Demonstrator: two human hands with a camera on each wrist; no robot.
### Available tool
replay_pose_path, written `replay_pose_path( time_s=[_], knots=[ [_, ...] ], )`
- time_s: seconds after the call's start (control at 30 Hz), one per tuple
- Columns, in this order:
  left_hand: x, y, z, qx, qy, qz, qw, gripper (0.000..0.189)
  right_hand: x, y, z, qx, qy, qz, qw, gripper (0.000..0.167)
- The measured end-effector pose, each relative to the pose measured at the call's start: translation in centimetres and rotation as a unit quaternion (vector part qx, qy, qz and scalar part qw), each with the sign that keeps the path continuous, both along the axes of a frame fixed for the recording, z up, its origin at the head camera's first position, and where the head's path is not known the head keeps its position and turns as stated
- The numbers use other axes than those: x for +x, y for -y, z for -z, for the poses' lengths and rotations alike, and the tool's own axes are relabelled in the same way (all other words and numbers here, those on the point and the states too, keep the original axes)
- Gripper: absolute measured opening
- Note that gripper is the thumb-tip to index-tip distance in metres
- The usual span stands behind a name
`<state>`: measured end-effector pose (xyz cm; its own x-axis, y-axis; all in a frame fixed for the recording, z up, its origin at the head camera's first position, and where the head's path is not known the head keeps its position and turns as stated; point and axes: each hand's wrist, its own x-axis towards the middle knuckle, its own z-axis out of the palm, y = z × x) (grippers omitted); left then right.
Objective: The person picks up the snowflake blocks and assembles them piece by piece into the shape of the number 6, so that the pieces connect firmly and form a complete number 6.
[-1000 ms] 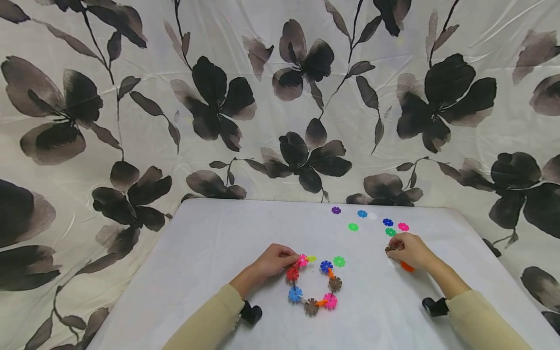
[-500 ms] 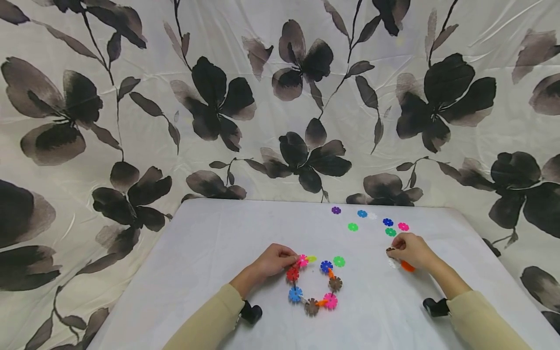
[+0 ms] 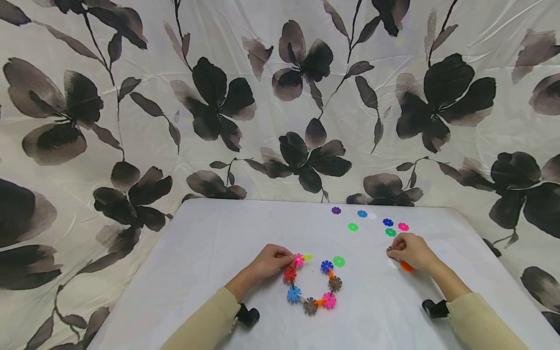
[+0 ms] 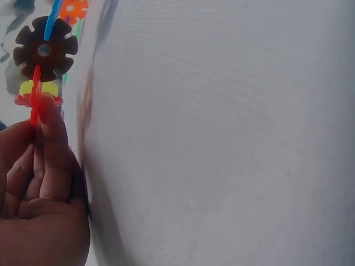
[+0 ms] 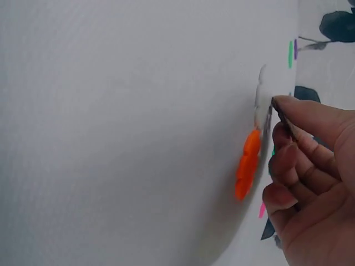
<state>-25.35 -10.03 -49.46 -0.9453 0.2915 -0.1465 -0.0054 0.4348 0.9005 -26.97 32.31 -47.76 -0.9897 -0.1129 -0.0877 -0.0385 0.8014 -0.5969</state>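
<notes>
A chain of interlocking snowflake discs (image 3: 310, 306) in several colours lies in an open ring on the white table. My left hand (image 3: 272, 262) pinches a red disc (image 4: 35, 111) at the chain's upper left end, next to a pink disc (image 3: 299, 259) and a yellow disc (image 3: 308, 257). To the right, my right hand (image 3: 411, 250) pinches a brown snowflake disc (image 5: 282, 117) between thumb and fingers; most of it is covered by them. Beneath that hand lie an orange disc (image 5: 248, 165) and a clear white disc (image 5: 260, 100).
A loose green disc (image 3: 339, 261) lies beside the chain's blue disc (image 3: 326, 266). Several more loose discs, among them a purple one (image 3: 336, 210) and a pink one (image 3: 403, 226), are scattered toward the table's back edge. A floral cloth (image 3: 302, 107) hangs behind the table.
My left hand has shifted slightly left, drawing the chain's left side with it. The right hand has lifted the brown disc a little, and the white disc beneath now shows.
</notes>
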Motion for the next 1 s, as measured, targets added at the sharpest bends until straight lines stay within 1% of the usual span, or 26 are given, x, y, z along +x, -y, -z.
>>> replay_pose_path(
  time_s=[0.17, 0.27, 0.43, 0.53, 0.67, 0.8, 1.0],
  knots=[
    [0.1, 0.3, 0.3, 0.004, -0.003, -0.006, 1.0, 0.017, 0.1, 0.6, -0.3, -0.019, -0.044, -0.026, 0.9985, 0.015],
    [0.1, 0.4, 0.3, 0.005, -0.003, -0.008, 0.9999, 0.017, 0.2, 1.5, -0.5, -0.037, -0.059, -0.04, 0.9968, 0.011],
    [0.3, 0.6, 0.1, 0.002, 0.006, -0.011, 0.9999, 0.017, 0.4, 3.3, -1.0, -0.097, -0.045, -0.059, 0.9925, 0.015],
    [0.3, 0.6, 0.0, 0.0, 0.008, -0.011, 0.9999, 0.017, 0.7, 4.4, -1.4, -0.135, -0.031, -0.071, 0.9878, 0.018],
    [0.3, 0.6, -0.2, -0.005, 0.008, -0.008, 0.9999, 0.016, 1.0, 5.7, -1.7, -0.172, -0.017, -0.085, 0.9813, 0.02],
    [0.3, 0.6, -0.2, -0.007, 0.01, -0.006, 0.9999, 0.016, 1.1, 6.8, -1.7, -0.191, -0.008, -0.102, 0.9763, 0.02],
    [0.2, 0.6, -0.2, -0.01, 0.005, -0.003, 0.9999, 0.018, 1.1, 8.4, -1.6, -0.223, 0.008, -0.125, 0.9667, 0.023]
  ],
)
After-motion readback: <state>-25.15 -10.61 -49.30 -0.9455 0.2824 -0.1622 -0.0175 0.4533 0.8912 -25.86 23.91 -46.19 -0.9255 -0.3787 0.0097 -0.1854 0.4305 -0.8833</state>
